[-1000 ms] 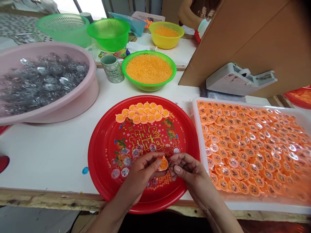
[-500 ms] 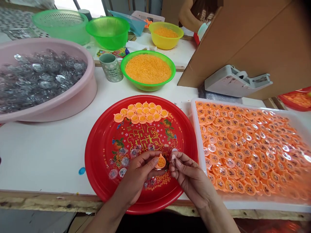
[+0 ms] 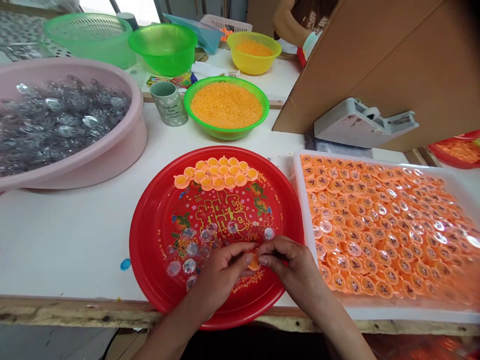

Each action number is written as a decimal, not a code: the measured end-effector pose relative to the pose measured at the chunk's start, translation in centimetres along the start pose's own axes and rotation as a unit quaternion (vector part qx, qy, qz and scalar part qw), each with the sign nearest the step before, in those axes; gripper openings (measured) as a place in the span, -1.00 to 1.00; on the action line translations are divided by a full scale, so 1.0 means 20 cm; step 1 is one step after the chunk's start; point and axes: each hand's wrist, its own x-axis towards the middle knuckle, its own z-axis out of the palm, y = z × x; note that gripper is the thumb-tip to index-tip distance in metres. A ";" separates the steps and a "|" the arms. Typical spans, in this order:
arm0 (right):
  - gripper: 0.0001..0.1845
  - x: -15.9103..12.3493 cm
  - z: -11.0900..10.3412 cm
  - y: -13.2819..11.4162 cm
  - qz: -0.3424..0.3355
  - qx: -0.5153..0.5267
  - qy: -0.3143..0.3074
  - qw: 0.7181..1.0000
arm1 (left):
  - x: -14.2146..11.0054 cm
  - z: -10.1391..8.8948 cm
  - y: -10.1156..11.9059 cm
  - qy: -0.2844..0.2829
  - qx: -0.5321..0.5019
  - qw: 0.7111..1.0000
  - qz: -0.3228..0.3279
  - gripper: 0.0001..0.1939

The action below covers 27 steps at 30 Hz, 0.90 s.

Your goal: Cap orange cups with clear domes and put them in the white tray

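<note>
While the left hand [image 3: 225, 266] pinches a small orange cup [image 3: 254, 262] above the red tray [image 3: 141, 247], lower centre of the frame, the right hand [image 3: 294, 260] meets its right side; whether those fingers grip anything, I can't tell.

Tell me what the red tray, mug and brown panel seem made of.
Red tray: likely plastic, glossy, with sheen along its smooth rim. Mug: probably ceramic, its printed surface smooth; plastic is possible. Brown panel: apparently matte cardboard, dull with a straight crease.
</note>
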 end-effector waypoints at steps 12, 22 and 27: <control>-0.95 -0.01 0.04 0.02 0.072 0.081 0.023 0.994 | 0.00 0.03 -0.02 0.038 -0.016 0.998 0.042 -0.74; -0.85 -0.08 0.10 0.01 -0.125 -0.120 0.138 0.975 | -0.01 0.03 -0.01 0.038 0.051 0.992 0.108 -0.75; -0.83 -0.11 0.10 0.00 -0.169 -0.166 0.163 0.958 | -0.03 0.01 0.00 0.040 0.115 0.982 0.142 -0.76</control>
